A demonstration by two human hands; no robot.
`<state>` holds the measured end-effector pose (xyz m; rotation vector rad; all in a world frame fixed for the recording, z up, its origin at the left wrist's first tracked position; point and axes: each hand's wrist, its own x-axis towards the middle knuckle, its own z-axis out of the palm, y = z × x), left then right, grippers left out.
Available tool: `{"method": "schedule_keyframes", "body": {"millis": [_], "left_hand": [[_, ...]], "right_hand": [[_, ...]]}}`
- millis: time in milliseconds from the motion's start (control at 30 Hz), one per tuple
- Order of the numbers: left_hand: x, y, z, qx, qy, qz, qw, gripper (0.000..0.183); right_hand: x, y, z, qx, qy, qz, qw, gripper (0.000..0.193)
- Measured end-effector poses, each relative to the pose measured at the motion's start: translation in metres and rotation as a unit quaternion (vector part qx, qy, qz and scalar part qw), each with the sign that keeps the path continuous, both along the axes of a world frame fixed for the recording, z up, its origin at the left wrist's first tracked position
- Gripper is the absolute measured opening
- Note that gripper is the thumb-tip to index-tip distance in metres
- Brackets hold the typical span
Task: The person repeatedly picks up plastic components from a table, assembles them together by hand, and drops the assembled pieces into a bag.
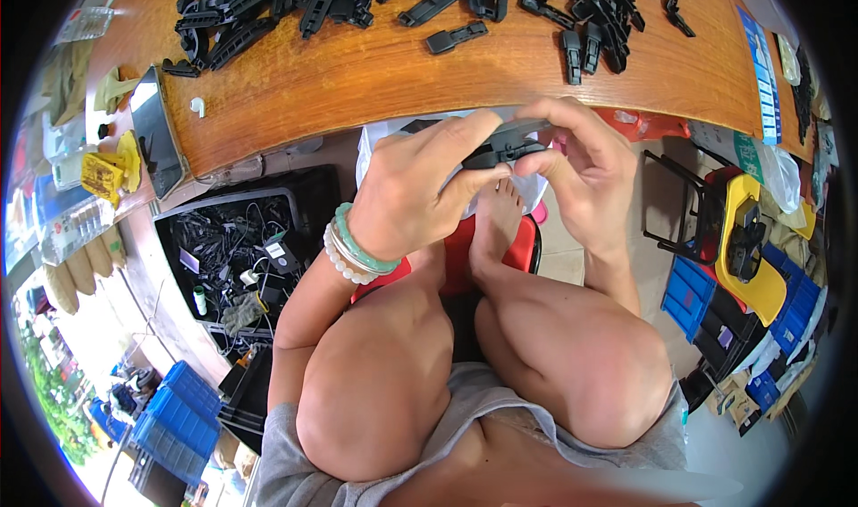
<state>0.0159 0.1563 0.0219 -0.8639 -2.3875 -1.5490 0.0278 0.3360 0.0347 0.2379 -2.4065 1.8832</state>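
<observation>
Between my two hands, just off the table's near edge, is a black plastic part (505,145), long and narrow. My left hand (420,181), with a green bangle and pale beads at the wrist, grips its left end between thumb and fingers. Pinched on the right end are the thumb and fingertips of my right hand (585,167). Fingers cover much of the part, so its full shape is hidden. Many similar black plastic pieces (317,6) lie heaped along the far side of the wooden table (357,82), with a single piece (456,37) apart from the heap.
On the table's left lie a dark phone-like slab (159,136), a white earbud (197,106) and a yellow object (112,172). Below stands a black bin (308,194) of dark parts and cables. Blue crates (179,422) sit lower left; a yellow chair (760,266) stands at right.
</observation>
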Motion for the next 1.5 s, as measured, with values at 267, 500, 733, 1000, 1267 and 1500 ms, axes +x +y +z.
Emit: {"method": "schedule_keyframes", "body": {"millis": [267,500,733,1000,1267,1500], "left_hand": [[-0.004,0.001,-0.001,-0.006,-0.024,-0.016,1.0,0.037],[-0.006,-0.004,-0.005,-0.018,-0.065,-0.025,0.997,0.036],[-0.008,-0.001,-0.008,0.027,-0.057,-0.034,0.997,0.034],[-0.008,-0.007,-0.003,-0.008,-0.153,-0.036,0.988,0.033],[-0.008,-0.001,0.005,0.061,-0.21,-0.04,0.975,0.03],[-0.017,0.006,0.019,0.283,-0.562,-0.028,0.777,0.039]], "right_hand": [[-0.001,0.0,-0.002,-0.033,-0.048,-0.022,0.998,0.023],[-0.007,0.003,-0.008,-0.033,-0.017,0.009,0.999,0.023],[-0.005,0.007,-0.013,-0.032,-0.01,0.02,0.999,0.027],[-0.01,0.005,-0.009,-0.057,-0.089,0.046,0.993,0.023],[-0.008,0.003,-0.009,-0.065,-0.119,0.022,0.991,0.019],[-0.013,-0.005,0.005,-0.189,-0.267,-0.004,0.945,0.028]]}}
